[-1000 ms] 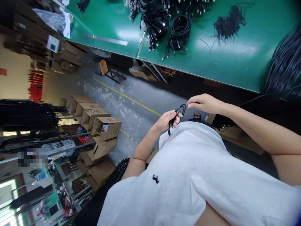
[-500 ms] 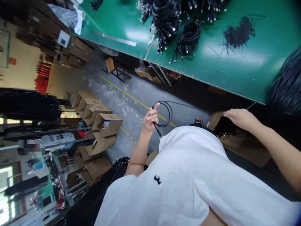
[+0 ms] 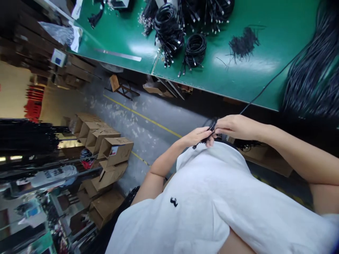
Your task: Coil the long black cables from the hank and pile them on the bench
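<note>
My left hand (image 3: 199, 137) is closed around a small coil of black cable (image 3: 212, 124) in front of my waist. Against its far side is my right hand (image 3: 230, 126), fingers bent and closed on the same cable, close to my left fingertips. From there a single strand runs up to the right, across the table edge, to a large pile of loose black cables (image 3: 307, 77). My fingers partly cover the coil, so its lower loops are hidden.
On the green table (image 3: 275, 63) lie a tied cable coil (image 3: 195, 49), more cable bundles (image 3: 169, 30), a heap of short black ties (image 3: 244, 43) and a steel ruler (image 3: 119, 54). Cardboard boxes (image 3: 113, 150) and a wooden stool (image 3: 115, 83) stand on the floor. A person (image 3: 53, 176) is at the far left.
My hands, formerly wide apart, have come together at my waist. The open loop in my left hand is now a tighter coil, and my right hand has moved left onto it.
</note>
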Available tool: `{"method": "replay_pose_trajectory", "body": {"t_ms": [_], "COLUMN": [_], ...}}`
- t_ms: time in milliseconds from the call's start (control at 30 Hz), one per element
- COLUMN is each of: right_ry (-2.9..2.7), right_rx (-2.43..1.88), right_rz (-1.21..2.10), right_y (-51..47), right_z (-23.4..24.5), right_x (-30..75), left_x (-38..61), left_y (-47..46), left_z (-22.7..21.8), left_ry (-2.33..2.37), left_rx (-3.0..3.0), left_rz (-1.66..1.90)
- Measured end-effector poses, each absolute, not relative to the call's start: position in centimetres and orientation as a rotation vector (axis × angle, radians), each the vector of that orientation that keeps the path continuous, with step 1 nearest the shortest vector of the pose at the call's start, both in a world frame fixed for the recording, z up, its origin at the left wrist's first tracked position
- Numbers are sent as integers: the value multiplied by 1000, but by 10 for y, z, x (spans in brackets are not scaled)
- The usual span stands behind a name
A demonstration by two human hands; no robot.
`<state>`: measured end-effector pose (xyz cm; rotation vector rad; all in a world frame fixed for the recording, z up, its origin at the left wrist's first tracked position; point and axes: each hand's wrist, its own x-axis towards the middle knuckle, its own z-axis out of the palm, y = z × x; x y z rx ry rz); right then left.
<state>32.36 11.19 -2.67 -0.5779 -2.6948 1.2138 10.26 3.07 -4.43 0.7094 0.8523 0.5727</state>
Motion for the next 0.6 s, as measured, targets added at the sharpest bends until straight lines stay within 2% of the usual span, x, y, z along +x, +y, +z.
{"method": "replay_pose_trajectory", "body": {"t_ms": [167,400,500,600], "right_ry": [-2484,-2450,-2572,-2480], "right_rx": [-858,-800,-978,-1529], "right_rz": [1313,1309,1029,607], "right_y": [131,134,157,183], "right_z": [-46,-52,-76,-93], "right_x": [345,344,393,476], "left_x": [101,111,111,112], "left_y": [32,44,47,49], "left_z": [-40,-32,-25,-16], "left_ry": [862,881,879,852], "left_rx": [568,341,228,229], "left_rz": [596,596,650,649]}}
